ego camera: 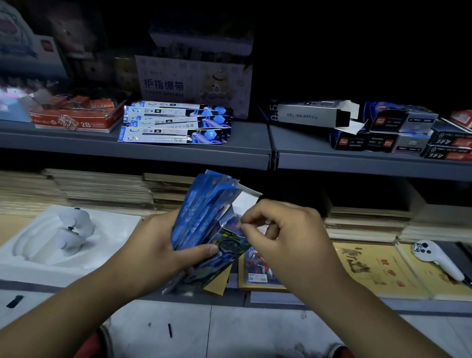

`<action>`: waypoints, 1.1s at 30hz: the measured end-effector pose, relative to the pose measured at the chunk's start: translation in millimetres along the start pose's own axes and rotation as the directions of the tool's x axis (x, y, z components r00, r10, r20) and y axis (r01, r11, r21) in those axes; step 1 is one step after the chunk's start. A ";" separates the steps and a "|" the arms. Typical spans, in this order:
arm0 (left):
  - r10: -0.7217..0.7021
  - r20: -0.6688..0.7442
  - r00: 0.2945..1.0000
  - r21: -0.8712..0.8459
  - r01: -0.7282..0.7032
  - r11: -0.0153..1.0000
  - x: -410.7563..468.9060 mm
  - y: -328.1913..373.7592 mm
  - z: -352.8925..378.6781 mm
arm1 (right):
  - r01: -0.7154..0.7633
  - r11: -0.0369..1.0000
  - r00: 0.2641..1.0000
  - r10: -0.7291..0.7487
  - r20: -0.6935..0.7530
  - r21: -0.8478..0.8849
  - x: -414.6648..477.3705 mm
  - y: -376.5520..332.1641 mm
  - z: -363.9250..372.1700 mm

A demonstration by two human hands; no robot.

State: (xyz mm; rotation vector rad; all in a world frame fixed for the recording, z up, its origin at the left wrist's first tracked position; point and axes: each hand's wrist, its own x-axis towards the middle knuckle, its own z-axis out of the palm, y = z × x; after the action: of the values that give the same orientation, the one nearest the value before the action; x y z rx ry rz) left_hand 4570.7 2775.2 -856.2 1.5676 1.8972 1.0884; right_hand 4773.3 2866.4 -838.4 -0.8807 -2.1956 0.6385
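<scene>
While my left hand [158,246] grips a fanned bundle of blue packets [208,223] above the lower shelf of notebooks [381,271], my right hand [287,238] pinches the edge of the frontmost one, and beyond them more matching packets [173,126] lie stacked on the grey upper shelf [247,147].

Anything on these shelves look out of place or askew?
Yes. The gel ink refill box on the upper shelf lies askew with its end flap open, and a white controller lies on the notebooks below, odd among stationery.
</scene>
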 end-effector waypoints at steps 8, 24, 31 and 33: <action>0.027 0.010 1.000 0.040 -0.028 0.999 -0.9 -5.9 1.4 | -0.071 0.997 0.997 0.070 0.025 0.034 1.2 -0.6 2.7; 0.030 0.001 1.000 0.025 -0.030 0.999 1.5 -10.0 3.1 | -0.028 1.000 0.997 0.028 -0.065 0.000 0.7 -2.2 3.5; 0.101 0.014 0.995 0.146 -0.102 0.984 0.3 -7.3 4.6 | -0.146 0.988 0.982 0.150 0.116 -0.040 5.1 0.7 0.7; 0.090 0.030 0.995 0.151 -0.094 0.984 0.4 -6.9 5.5 | -0.156 0.986 0.974 0.163 0.158 -0.052 5.8 2.8 -0.5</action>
State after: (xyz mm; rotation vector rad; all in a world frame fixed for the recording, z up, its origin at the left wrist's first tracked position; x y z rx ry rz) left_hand 4570.6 2776.8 -864.9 1.7595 1.9493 0.9779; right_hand 4771.6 2872.5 -837.5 -1.0675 -2.3039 0.7703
